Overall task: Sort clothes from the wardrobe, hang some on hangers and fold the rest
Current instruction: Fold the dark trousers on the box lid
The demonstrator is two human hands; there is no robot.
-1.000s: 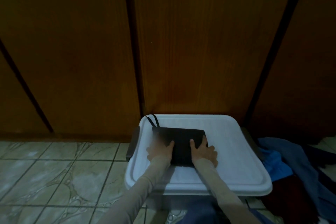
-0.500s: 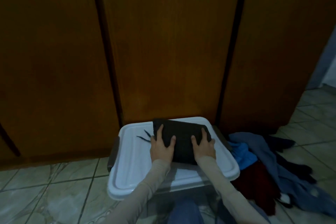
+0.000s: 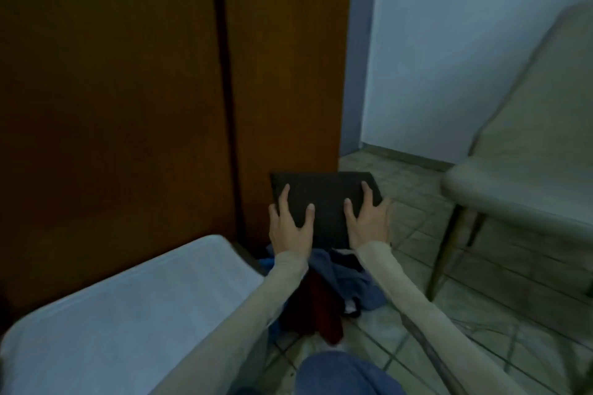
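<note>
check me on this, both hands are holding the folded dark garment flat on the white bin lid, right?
Not quite. Both hands, left and right, do hold the folded dark garment, but it is not on the white bin lid. The head view shows it lifted clear of the lid, above the pile of clothes on the floor.

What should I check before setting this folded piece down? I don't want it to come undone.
1. Both hands on the folded dark garment: ok, left hand and right hand grip its sides.
2. Fold intact: ok, flat rectangle.
3. Clear of the white bin lid: ok, held off to its right.
4. Clothes pile below on the floor: not ok as a landing spot, it is rumpled.
5. Chair seat free: cannot tell, partly out of view.
</note>
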